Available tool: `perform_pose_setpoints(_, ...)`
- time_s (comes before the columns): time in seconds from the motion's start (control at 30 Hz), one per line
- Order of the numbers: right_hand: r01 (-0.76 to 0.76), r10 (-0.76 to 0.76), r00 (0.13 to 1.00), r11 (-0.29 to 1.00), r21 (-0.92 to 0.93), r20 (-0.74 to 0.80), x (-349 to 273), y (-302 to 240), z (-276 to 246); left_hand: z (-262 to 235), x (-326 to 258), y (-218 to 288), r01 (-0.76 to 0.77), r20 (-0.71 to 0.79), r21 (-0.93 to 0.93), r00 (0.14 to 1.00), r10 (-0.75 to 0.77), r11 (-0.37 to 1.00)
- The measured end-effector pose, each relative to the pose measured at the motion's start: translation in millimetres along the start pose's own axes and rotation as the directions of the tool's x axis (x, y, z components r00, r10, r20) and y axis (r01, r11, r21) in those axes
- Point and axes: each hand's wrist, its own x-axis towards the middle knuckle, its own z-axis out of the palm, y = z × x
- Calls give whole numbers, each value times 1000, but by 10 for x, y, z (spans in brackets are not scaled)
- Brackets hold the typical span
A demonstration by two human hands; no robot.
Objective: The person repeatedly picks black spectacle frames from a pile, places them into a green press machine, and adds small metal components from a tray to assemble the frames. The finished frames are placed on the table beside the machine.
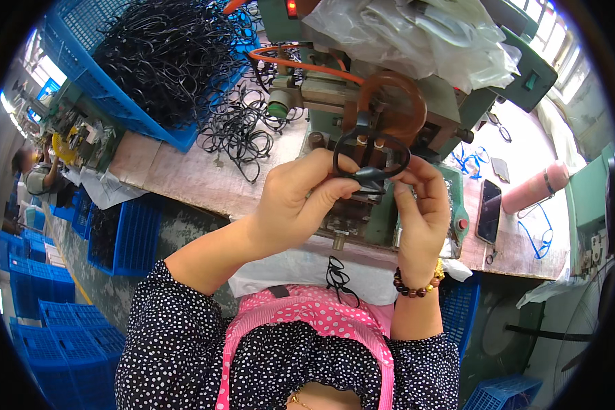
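Note:
Both hands hold one black glasses frame (372, 175) up in front of a green bench machine (445, 117). My left hand (301, 199) pinches its left side between thumb and fingers. On the opposite side, the thumb and fingertips of my right hand (420, 208) close on it. One rounded rim of the frame faces me; the rest is partly hidden by the fingers. Just behind it are the machine's metal clamp parts (363, 116) and a brown transparent round guard (417, 102). Another black glasses frame (339, 279) lies on the white cloth near my lap.
At the far left, a blue crate (174, 137) overflows with black frames, several loose on the table (164, 167). An orange hose (301, 59) crosses the machine. Rightward are a phone (488, 212), a pink bottle (536, 188) and blue frames (541, 239). Someone (37, 178) sits farther left.

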Motion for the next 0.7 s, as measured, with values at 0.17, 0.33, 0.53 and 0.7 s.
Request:
perform_pose_setpoints(0.17, 78, -97, 983, 990, -117, -158, -51, -72, -332, 24, 49, -66, 4, 17, 12, 1000, -5, 1000)
perform_pose_setpoints(0.33, 182, -413, 838, 828, -531, -357, -150, 242, -748, 55, 46, -142, -335, 14, 239, 940, 342, 911)
perform_pose_setpoints(0.53, 73, -241, 967, 567, -820, -80, -302, 549, -1014, 50, 32, -147, -331, 24, 236, 942, 335, 914)
perform_pose_setpoints(0.7, 200, -180, 971, 258, -945, 157, -209, 625, -863, 60, 69, -104, -366, -8, 264, 925, 381, 893)
